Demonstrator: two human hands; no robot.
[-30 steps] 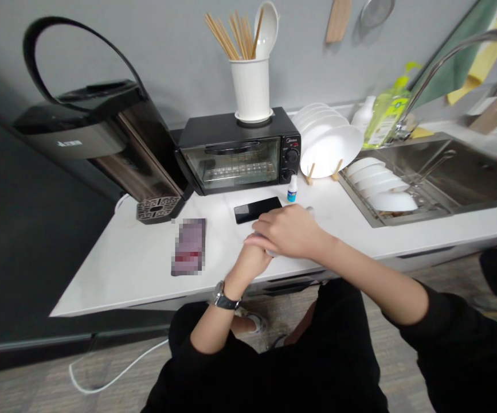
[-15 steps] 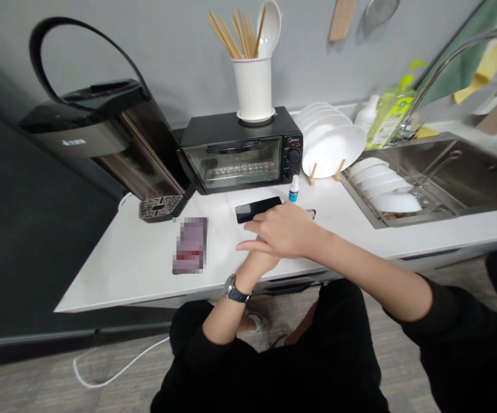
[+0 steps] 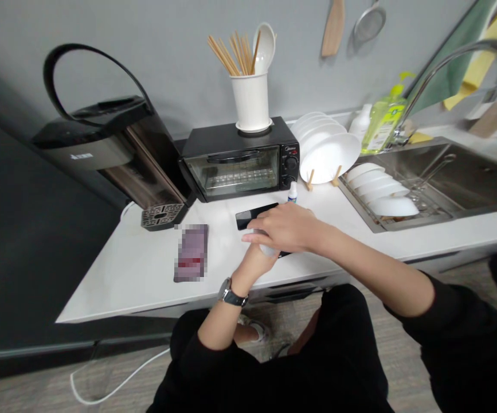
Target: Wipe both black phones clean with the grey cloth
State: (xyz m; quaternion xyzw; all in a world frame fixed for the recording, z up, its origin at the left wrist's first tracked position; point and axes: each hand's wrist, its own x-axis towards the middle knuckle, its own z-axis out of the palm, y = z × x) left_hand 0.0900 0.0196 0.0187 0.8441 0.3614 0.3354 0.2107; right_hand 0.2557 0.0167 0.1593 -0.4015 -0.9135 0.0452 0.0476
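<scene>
My left hand (image 3: 259, 264), with a watch on its wrist, is low over the counter's front, its fingers mostly hidden under my right hand (image 3: 289, 225). A pale, cloth-like piece (image 3: 267, 250) shows between the hands, under my right fingers. The edge of a dark object (image 3: 284, 254) pokes out below my right hand and appears held by my left; its kind is hidden. A black phone-like slab (image 3: 245, 219) lies just behind my fingers. Beyond my right hand stands a small white-and-blue bottle (image 3: 292, 193), partly covered.
A pixelated purple packet (image 3: 193, 249) lies left on the white counter (image 3: 114, 281). Behind are a water dispenser (image 3: 145, 155), a toaster oven (image 3: 239, 163) bearing a utensil holder (image 3: 250, 103), and racked plates (image 3: 329, 155). Rightward, a sink (image 3: 467, 172) holds bowls (image 3: 392, 205).
My right hand has lowered over my left, and a pale piece now shows between them. The dark edge formerly right of my right hand now shows below it. The view has tilted slightly up.
</scene>
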